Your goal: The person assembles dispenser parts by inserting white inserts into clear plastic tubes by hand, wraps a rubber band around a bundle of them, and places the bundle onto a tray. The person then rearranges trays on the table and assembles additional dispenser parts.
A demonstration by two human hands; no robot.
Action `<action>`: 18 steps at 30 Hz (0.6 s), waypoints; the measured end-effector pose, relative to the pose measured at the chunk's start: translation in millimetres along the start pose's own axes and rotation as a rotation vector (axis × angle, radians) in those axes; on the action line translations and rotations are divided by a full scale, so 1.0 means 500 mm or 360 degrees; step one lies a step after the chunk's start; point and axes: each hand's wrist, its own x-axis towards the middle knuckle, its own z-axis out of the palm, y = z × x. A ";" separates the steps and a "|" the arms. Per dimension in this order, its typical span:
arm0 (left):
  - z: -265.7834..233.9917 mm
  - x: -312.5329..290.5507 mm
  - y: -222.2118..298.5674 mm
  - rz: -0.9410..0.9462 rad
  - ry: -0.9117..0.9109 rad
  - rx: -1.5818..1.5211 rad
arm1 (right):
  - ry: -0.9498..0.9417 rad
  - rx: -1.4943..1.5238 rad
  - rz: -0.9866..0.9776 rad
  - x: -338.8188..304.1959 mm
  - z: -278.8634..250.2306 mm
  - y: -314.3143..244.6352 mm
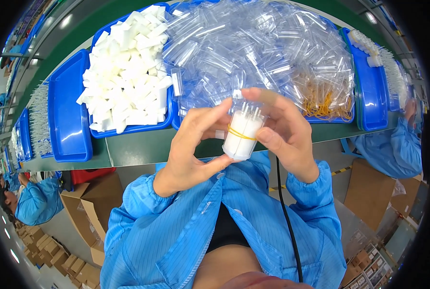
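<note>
In front of my chest I hold a clear, roughly cylindrical plastic piece with white material inside (240, 143), tilted slightly. A yellow rubber band (236, 132) circles its middle. My left hand (188, 147) grips it, thumb at the lower end and index finger near the upper end. My right hand (294, 137) closes round the other side, with its thumb against the wall and its fingers over the top. Just beyond lies a heap of clear plastic tubes or sleeves (229, 45). Yellow rubber bands (326, 103) are piled at that heap's right.
White soft-looking blocks (128, 72) fill a blue tray at the left. Stacked blue trays (69, 111) stand at the far left, others (370, 96) at the right. The green table edge (138, 151) runs before me. A black cable (286, 216) hangs down. Co-workers in blue (39, 200) sit at both sides.
</note>
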 end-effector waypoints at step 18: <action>-0.025 -0.001 -0.009 0.0224 0.0041 0.0245 | -0.0247 -0.1066 -0.0571 0.009 -0.003 -0.010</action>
